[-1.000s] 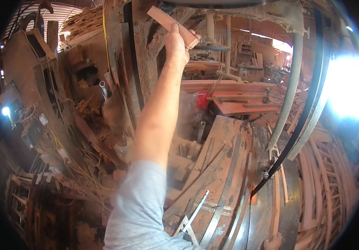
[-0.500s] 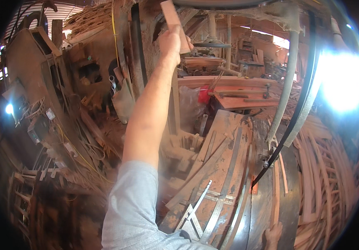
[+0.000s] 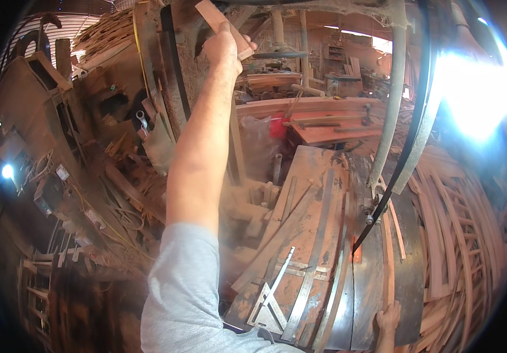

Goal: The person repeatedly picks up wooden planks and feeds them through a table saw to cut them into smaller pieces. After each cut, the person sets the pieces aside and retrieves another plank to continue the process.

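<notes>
My left arm reaches far up and forward. The left hand point(image 3: 223, 48) is closed around a short flat wooden block point(image 3: 211, 16), tilted, near the dusty upper frame of a bandsaw. Whether the block touches the machine I cannot tell. At the lower right, my right hand point(image 3: 388, 316) is closed at the near end of a long thin wooden strip point(image 3: 389, 265). That strip lies on the bandsaw's metal table point(image 3: 366, 306), just right of the dark blade point(image 3: 360, 238). The right fingers partly hide the strip's end.
A metal set square point(image 3: 267, 312) and a long metal strip point(image 3: 307, 288) lie on the table's left part. Slatted wooden frames and boards point(image 3: 442, 235) are stacked at right. A red board bench point(image 3: 336, 132) stands beyond. Sawdust-covered machinery point(image 3: 41, 112) fills the left.
My view has shifted a little, so the scene sits further left and higher. The left hand still holds the block, now tilted more. My right hand stays at the strip's end.
</notes>
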A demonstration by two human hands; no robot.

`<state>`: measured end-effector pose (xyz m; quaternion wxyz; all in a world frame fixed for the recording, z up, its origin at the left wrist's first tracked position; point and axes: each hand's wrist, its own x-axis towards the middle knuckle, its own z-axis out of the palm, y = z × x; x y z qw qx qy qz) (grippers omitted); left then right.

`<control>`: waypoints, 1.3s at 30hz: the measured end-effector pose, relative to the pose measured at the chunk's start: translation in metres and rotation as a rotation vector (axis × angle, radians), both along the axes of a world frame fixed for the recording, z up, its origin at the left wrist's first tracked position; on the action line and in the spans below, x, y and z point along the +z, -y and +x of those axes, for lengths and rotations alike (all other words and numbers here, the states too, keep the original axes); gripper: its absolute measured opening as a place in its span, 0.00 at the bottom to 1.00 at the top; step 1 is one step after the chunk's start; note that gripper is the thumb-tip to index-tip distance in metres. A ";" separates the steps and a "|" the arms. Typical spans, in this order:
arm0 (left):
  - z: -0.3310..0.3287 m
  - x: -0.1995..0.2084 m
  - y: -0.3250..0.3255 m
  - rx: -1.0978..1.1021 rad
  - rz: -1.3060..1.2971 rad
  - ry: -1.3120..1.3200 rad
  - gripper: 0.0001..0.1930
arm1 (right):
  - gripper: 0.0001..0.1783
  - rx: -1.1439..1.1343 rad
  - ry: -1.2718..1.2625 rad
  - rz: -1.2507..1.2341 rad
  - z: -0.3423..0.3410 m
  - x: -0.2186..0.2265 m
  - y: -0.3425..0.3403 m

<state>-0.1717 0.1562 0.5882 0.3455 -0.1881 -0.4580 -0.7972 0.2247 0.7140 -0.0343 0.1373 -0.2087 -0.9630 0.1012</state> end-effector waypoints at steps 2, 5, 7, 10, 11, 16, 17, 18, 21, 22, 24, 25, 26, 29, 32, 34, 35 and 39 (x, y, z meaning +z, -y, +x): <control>-0.002 -0.002 -0.008 -0.005 0.074 -0.059 0.21 | 0.19 -0.025 0.055 -0.028 0.004 0.002 -0.002; -0.012 -0.060 -0.019 -0.113 0.067 -0.045 0.22 | 0.33 -0.125 0.085 -0.072 0.016 -0.001 -0.009; 0.014 -0.166 -0.037 -0.276 0.146 0.098 0.26 | 0.33 -0.149 0.154 -0.110 0.006 0.018 -0.007; 0.094 -0.352 -0.088 -0.345 0.157 0.624 0.23 | 0.27 -0.153 0.212 -0.143 0.003 0.031 -0.002; 0.107 -0.436 -0.070 -0.308 -0.227 0.602 0.18 | 0.27 -0.082 0.265 -0.134 -0.004 0.040 0.004; 0.186 -0.613 -0.097 -0.113 -0.976 0.946 0.15 | 0.23 0.002 0.181 -0.012 -0.006 0.021 -0.008; 0.197 -0.613 -0.109 0.120 -1.177 0.765 0.15 | 0.23 -0.006 0.154 -0.077 -0.002 0.019 -0.013; 0.208 -0.613 -0.118 0.360 -1.352 0.567 0.16 | 0.23 -0.004 0.126 -0.141 0.001 0.017 -0.017; 0.246 -0.552 -0.158 0.427 -1.139 0.386 0.15 | 0.21 -0.080 0.132 -0.392 0.009 0.020 -0.030; 0.270 -0.534 -0.169 0.250 -1.071 0.536 0.15 | 0.21 -0.103 0.148 -0.483 0.007 0.027 -0.036; 0.332 -0.516 -0.201 -0.087 -0.894 0.811 0.13 | 0.23 -0.124 0.096 -0.862 0.001 0.042 -0.049; 0.366 -0.523 -0.215 -0.161 -0.961 0.766 0.12 | 0.25 -0.124 0.079 -1.060 -0.007 0.041 -0.049; 0.404 -0.533 -0.232 -0.274 -0.991 0.865 0.12 | 0.26 -0.075 0.032 -1.212 -0.018 0.031 -0.049; 0.491 -0.553 -0.302 -0.627 -0.971 0.895 0.27 | 0.31 -0.022 -0.095 -1.627 -0.045 0.009 -0.040; 0.521 -0.569 -0.339 -0.866 -0.504 1.250 0.36 | 0.21 -0.132 -0.122 -1.785 -0.044 0.020 -0.013; 0.536 -0.576 -0.346 -0.762 -0.545 1.183 0.37 | 0.20 0.078 0.093 -1.176 -0.033 0.024 -0.002; 0.540 -0.576 -0.343 -0.763 -0.528 1.230 0.38 | 0.20 0.176 0.177 -0.866 -0.026 0.024 0.004; 0.549 -0.590 -0.311 -0.887 -0.339 1.380 0.30 | 0.20 0.067 0.078 -1.434 0.001 0.048 0.022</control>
